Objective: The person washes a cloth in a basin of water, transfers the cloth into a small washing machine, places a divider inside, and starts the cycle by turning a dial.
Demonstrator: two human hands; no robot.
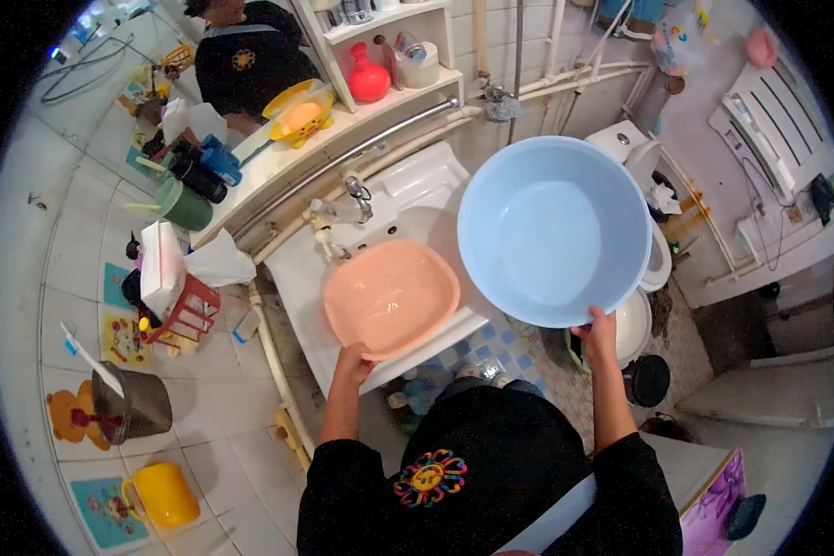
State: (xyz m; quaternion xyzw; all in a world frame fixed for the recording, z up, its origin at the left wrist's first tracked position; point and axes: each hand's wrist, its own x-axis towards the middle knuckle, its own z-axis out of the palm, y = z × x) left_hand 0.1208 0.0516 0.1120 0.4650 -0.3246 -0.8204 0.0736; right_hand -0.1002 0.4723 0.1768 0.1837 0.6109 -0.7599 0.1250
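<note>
Holding: two basins, one in each hand, at the white sink [296, 278].
Left hand [353, 361]: closed on the near rim of the pink basin [391, 296], which sat in the sink, apparently empty.
Right hand [600, 335]: pinching the near rim of the blue basin [554, 230], held tilted beyond the hand, clear of the sink, above the toilet [641, 324].
Progress: judged midway; blue basin not yet set down.

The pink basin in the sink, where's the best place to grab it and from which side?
Grip the pink basin by its rolled rim at the near edge, where the left hand already touches it. It sits level in the sink, the tap crowding its far side, so coming from the front looks easiest.
</note>
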